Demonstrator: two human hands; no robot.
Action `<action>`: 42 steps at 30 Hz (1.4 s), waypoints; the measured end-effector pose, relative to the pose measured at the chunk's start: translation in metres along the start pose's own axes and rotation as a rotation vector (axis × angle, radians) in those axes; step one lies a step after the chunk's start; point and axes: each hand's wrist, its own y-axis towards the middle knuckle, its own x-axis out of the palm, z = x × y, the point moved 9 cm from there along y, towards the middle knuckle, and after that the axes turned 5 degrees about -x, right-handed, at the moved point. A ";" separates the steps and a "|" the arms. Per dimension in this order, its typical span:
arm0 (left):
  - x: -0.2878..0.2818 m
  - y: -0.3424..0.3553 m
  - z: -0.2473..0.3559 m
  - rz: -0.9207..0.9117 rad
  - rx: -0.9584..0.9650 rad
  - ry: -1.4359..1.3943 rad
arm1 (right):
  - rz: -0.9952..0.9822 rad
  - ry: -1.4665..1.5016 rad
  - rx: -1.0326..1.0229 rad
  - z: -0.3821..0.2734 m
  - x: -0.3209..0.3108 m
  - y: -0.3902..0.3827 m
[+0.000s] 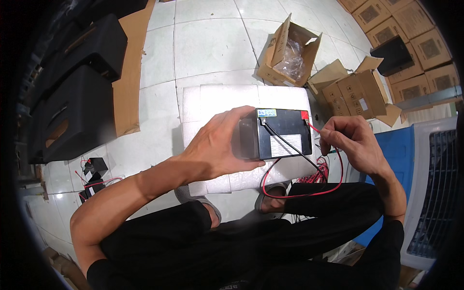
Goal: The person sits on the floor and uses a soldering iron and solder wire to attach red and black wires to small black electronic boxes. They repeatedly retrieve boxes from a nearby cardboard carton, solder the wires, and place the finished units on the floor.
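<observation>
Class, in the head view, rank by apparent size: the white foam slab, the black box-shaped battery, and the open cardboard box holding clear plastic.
1. White foam slab
2. Black box-shaped battery and open cardboard box holding clear plastic: look alike; the battery sits nearer the camera, so unranked.

We read this as a small assembly workshop or stockroom — glossy white tiled floor [208,43], stacked brown cardboard cartons [415,34] along the wall, an open carton with clear plastic wrap [289,50], black speaker cabinets [79,96], flattened cardboard sheets [129,92] — loose red wiring [316,175].
</observation>
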 end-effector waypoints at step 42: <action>0.005 0.001 0.000 0.008 0.055 0.110 | 0.013 -0.098 -0.005 -0.002 -0.001 -0.001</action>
